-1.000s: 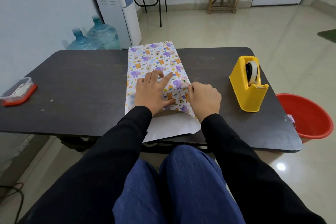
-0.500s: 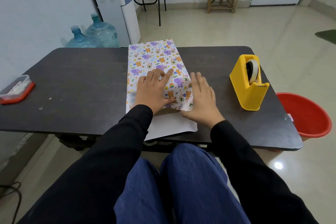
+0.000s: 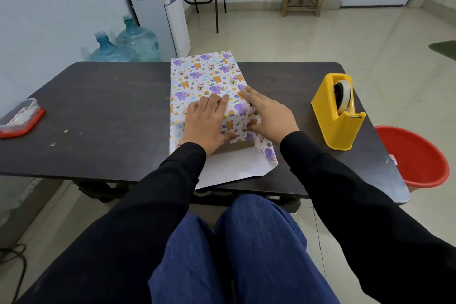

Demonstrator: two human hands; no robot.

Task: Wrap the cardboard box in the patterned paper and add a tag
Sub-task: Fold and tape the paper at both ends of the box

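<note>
The cardboard box [image 3: 234, 147] lies under both hands, almost wholly covered by the patterned paper [image 3: 204, 76]; only a brown strip of its near end shows just below the wrists. The left hand [image 3: 207, 123] lies palm down on top of the wrapped box, fingers laid flat on the paper. The right hand [image 3: 266, 116] is just beside it, fingers straight and spread along the box's right edge, pressing the paper down. Beyond the fingertips the paper runs on past the table's [image 3: 98, 106] far edge; nearer than the wrists its white underside [image 3: 234, 165] lies open. To the right of the right hand stands a yellow tape dispenser [image 3: 338, 116], and farther right, off the table, a red basin [image 3: 414, 155]. Well to the left of the left hand sits a small clear container [image 3: 21, 117] on a red lid.
</note>
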